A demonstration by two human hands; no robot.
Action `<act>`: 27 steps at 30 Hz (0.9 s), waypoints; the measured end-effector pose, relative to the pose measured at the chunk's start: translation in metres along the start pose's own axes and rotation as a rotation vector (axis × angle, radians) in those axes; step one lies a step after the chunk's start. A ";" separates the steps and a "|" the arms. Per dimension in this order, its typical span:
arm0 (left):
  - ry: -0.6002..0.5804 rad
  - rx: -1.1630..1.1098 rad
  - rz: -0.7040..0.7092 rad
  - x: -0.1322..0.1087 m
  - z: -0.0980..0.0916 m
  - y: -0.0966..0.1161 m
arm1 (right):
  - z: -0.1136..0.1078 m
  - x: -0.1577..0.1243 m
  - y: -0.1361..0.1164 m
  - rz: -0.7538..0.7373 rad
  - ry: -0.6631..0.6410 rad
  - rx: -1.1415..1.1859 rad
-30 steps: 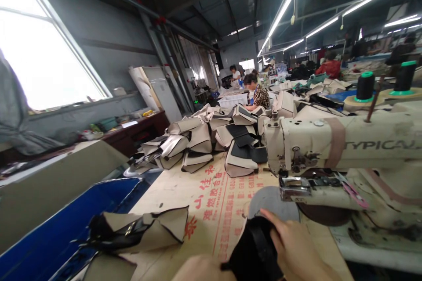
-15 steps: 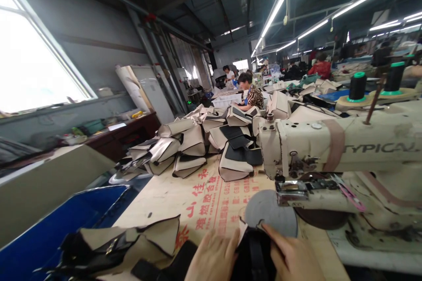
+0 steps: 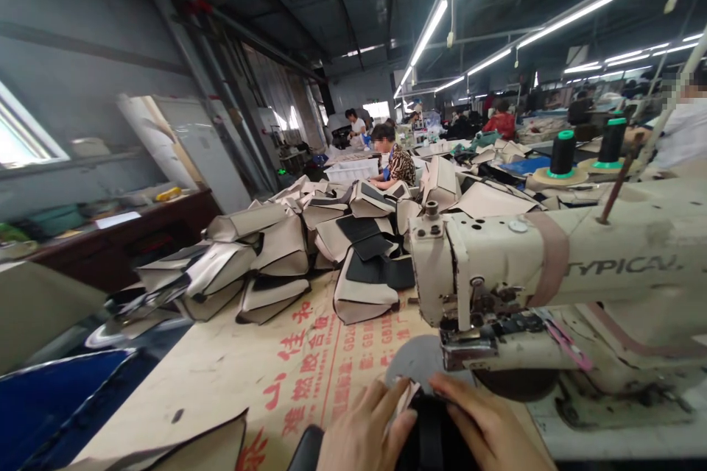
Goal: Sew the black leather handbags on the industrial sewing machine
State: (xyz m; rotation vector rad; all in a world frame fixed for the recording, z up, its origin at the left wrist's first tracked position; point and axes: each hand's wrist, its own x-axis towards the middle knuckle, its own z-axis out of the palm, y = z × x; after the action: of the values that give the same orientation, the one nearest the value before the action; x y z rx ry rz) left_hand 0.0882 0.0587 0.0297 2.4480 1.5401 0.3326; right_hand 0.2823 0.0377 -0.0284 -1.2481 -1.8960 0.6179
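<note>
At the bottom middle, my left hand pinches the beige edge of a black bag piece between thumb and fingers. My right hand is closed on its right side. A dark band runs down the middle of the piece, and its lower part is cut off by the frame. Both hands are in front of a grey round disc beside the sewing machine. Pink-handled thread snips lie on the machine's lower arm.
Beige and black bags are heaped across the back of the plywood table. Another beige piece lies at the front left, near a blue bin. Black thread spools stand behind the machine. A co-worker sits beyond the heap.
The view has turned right, so the table and heap appear further left. Both hands, still on the black bag piece, now appear closer to the machine's lower arm.
</note>
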 end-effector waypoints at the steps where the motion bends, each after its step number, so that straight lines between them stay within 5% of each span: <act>1: 0.033 -0.083 -0.002 0.003 0.000 0.003 | 0.000 0.000 0.001 0.012 -0.019 -0.033; 4: 0.074 -0.301 -0.011 0.009 -0.005 0.012 | 0.002 0.000 0.003 0.020 -0.053 -0.099; 7: -0.005 -0.445 0.010 0.016 -0.004 0.018 | 0.006 -0.001 0.011 -0.007 -0.062 -0.128; 14: 0.113 -0.324 0.019 0.014 0.041 0.018 | -0.007 -0.003 0.014 -0.085 -0.106 -0.079; 16: 0.049 -0.390 0.020 0.013 0.037 0.016 | -0.014 -0.005 0.010 -0.104 -0.133 -0.067; 20: -0.321 -0.836 0.060 0.031 0.011 0.007 | -0.017 -0.008 0.010 -0.121 -0.162 -0.150; 21: -0.338 -0.908 0.046 0.039 0.009 0.005 | -0.016 -0.008 0.011 -0.130 -0.156 -0.168; 25: -0.047 -0.640 -0.132 0.074 0.034 0.003 | -0.009 -0.006 0.020 -0.205 -0.079 -0.170; 27: -0.024 -0.489 -0.128 0.084 0.050 0.005 | -0.007 -0.006 0.028 -0.236 -0.049 -0.183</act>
State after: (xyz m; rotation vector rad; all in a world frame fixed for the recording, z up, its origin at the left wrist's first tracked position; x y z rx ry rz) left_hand 0.1435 0.1290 -0.0105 1.9618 1.3960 0.5754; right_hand 0.3044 0.0430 -0.0468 -1.1054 -2.1407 0.3597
